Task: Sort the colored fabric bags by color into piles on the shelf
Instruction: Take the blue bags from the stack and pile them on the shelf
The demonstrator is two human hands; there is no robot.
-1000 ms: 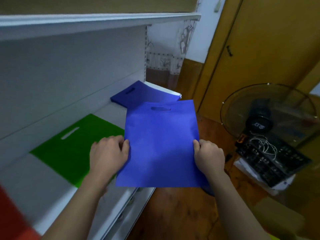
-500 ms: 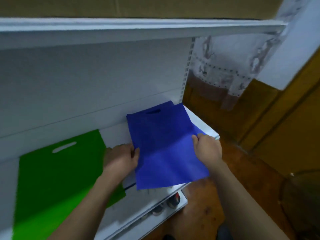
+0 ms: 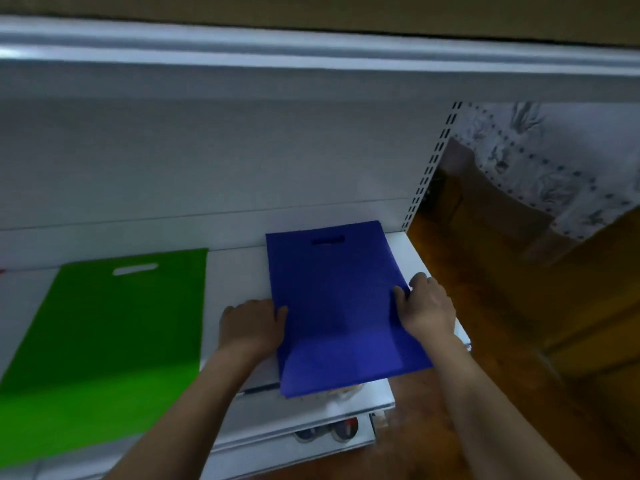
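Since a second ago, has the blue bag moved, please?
Yes: the blue bag has gone from in front of the shelf onto it, toward its back wall.

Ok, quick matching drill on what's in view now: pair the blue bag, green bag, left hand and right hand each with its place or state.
Things:
1. blue bag
2. green bag
3. left hand
4. right hand

Places or states:
A. lies flat on the left part of the shelf, untouched
B. grips the blue bag's right edge
C. at the shelf's right end, near edge hanging over the front
D. holds the blue bag's left edge

Pairs: 1-C, 2-A, 3-D, 4-B
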